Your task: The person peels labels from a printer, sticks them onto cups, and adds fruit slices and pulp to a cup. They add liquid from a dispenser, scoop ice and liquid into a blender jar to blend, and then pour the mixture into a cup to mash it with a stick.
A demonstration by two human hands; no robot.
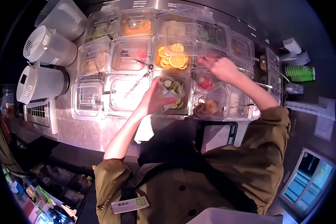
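My left hand [153, 98] curves around a clear plastic cup [163, 98], tilted over the left side of a tub of green citrus slices [179, 95]. Thumb and fingers lie on opposite sides of the cup, and how much is in it is hard to make out. My right hand [222, 69] reaches over the tubs to the right of the orange slices [175, 58]. Its fingers are bent together and somewhat blurred, with something pinkish at their tips that I cannot identify. Just below it sits a tub with pink-red pieces [205, 82].
Rows of clear lidded tubs [89, 99] cover the steel counter [78, 130]. A loose clear lid [181, 37] lies over the orange tub's back part. White lidded pitchers [44, 84] stand at left. Stacked green cups [300, 73] lie at right.
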